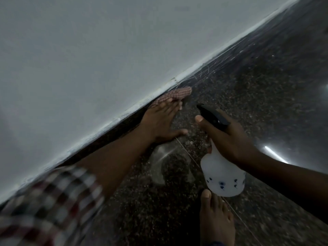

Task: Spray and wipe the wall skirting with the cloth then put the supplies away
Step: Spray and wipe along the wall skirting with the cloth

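Note:
A dark speckled skirting (124, 125) runs diagonally along the foot of the grey wall (106, 50). My left hand (162, 121) lies flat with fingers spread, pressing a small red-checked cloth (175, 95) against the skirting. My right hand (229, 137) grips a white spray bottle (223, 174) by its neck. The bottle's black trigger head (211, 115) points up-left toward the skirting, my thumb beside it. The bottle hangs tilted above the floor.
The dark speckled stone floor (257, 89) fills the right side, glossy with light reflections (275, 154). White scratch marks (213, 68) streak the skirting further right. My bare foot (215, 215) stands just below the bottle. A checked sleeve (53, 201) covers my left upper arm.

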